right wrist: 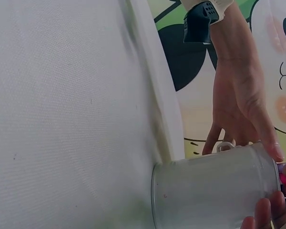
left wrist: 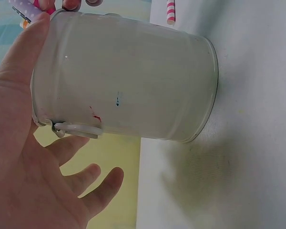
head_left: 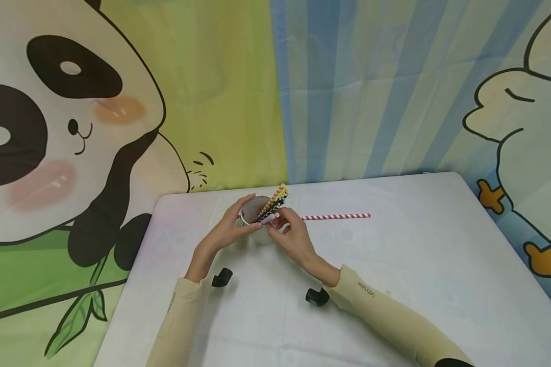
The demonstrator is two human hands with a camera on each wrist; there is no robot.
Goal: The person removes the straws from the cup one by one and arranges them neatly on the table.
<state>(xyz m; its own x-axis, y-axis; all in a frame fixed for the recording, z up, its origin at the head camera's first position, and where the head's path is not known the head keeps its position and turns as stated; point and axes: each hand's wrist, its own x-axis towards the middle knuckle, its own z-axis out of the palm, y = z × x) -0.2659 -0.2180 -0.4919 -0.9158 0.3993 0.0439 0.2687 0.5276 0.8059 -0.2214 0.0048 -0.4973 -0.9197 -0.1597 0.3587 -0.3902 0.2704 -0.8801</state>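
A small white metal bucket (head_left: 263, 237) stands upright on the white table, holding several patterned paper straws (head_left: 275, 200) that lean toward its right rim. My left hand (head_left: 225, 230) grips the bucket at its left rim, thumb across the near edge, while its other fingers spread along the far side in the left wrist view. At the right rim, my right hand (head_left: 296, 239) pinches the ends of purple dotted and pink straws between thumb and forefinger. Its other fingers lie against the bucket's outside in the right wrist view. The lower ends of the straws are hidden inside.
A red-and-white striped straw (head_left: 336, 216) lies on the table (head_left: 395, 255) to the right of the bucket. Black wrist devices (head_left: 222, 278) show near both sleeves. Behind the table hangs a cartoon-printed cloth (head_left: 220, 92).
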